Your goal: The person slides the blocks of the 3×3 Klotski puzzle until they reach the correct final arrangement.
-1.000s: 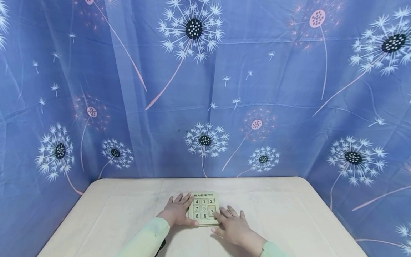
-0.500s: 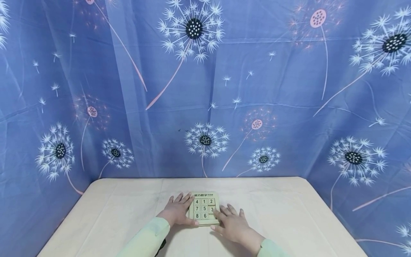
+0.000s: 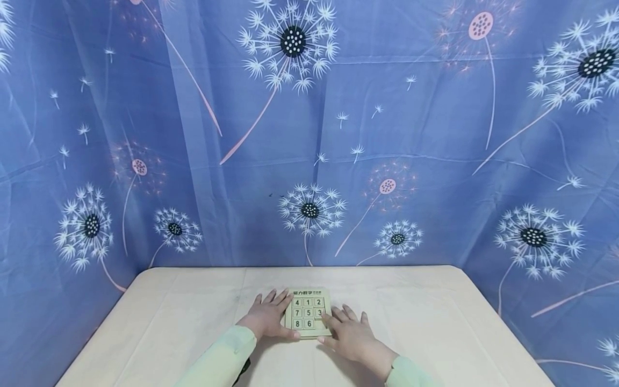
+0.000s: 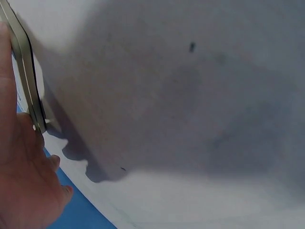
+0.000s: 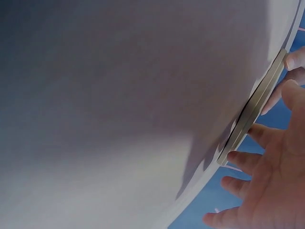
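Note:
A pale number slide puzzle (image 3: 309, 333) lies flat on the table, its tiles reading 4 1 2, then 7 5 3, then 8 6 with a gap at the lower right. Fingers of my left hand (image 3: 268, 317) spread along the puzzle's left side, the thumb at its near edge. From the right, my right hand (image 3: 353, 336) reaches in with its index fingertip at the 3 tile (image 3: 318, 312); the other fingers are spread. Both wrist views show the puzzle's thin side edge, at far left in the left one and at right in the right one.
The table (image 3: 193, 290) has a pale cover. A blue curtain (image 3: 251, 215) printed with dandelions rises behind it and along both sides. Something small and black (image 3: 244, 370) shows beside the left sleeve.
The 3 tile has slid away from me, up into line with the 7 and 5, with the right index finger at it. The left hand has stayed in place.

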{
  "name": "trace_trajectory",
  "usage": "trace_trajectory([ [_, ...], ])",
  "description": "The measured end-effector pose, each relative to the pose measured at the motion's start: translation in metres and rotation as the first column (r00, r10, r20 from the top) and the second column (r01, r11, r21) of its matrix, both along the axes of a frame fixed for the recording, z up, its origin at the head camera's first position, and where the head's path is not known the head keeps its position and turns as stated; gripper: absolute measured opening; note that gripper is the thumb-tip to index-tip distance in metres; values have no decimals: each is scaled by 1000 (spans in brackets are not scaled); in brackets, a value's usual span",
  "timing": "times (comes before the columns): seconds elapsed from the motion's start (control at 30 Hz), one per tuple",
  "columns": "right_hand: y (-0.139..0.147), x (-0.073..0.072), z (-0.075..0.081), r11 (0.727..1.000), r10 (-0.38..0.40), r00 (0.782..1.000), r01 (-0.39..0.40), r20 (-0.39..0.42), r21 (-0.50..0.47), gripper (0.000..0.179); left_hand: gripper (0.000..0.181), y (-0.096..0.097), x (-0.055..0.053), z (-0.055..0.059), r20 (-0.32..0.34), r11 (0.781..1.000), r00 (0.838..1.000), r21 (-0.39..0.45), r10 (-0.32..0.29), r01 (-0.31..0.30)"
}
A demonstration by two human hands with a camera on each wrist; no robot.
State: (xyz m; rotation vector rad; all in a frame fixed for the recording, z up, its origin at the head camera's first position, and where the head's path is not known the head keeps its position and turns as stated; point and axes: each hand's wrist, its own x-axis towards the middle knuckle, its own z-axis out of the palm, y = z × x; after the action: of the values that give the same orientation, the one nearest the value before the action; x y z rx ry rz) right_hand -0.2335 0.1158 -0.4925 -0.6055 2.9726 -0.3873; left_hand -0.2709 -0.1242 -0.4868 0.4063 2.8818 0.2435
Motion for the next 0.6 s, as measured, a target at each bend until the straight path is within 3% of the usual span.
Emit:
trace_trajectory([
  [0.6,0,-1,1,1000,0,1000,0,-1,11,69,105,1,-1,0,-3,1000,1000,-16,4,-4],
])
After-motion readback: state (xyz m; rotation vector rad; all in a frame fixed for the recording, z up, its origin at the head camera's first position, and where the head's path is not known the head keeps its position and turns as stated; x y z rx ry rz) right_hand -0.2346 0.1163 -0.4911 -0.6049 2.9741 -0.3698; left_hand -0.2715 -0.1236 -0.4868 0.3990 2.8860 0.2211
